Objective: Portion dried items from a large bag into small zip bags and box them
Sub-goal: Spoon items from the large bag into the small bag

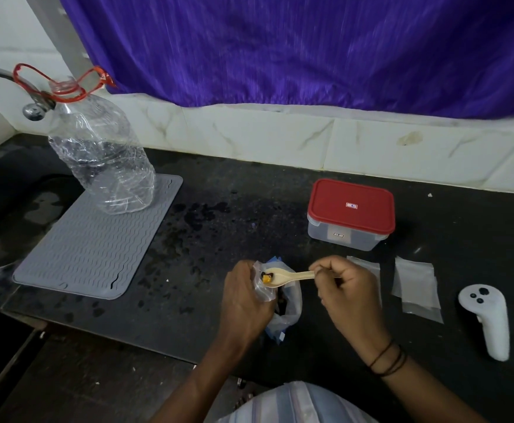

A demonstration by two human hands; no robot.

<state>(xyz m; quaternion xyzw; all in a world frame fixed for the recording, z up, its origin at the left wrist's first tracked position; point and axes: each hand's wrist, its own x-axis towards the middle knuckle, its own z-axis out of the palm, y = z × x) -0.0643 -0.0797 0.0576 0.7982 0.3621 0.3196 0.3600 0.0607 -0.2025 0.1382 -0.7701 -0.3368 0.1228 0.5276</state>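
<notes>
Your right hand (345, 290) pinches the spoon (286, 277), its handle lying level, bowl pointing left over the bag (283, 306) that your left hand (245, 300) grips open.

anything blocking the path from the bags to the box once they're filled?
Yes: the red lid is on the clear box, so nothing can go in yet. The counter between the empty zip bags and the box looks bare. Both hands are busy: left hand grips the large bag, right hand holds the spoon.
</notes>
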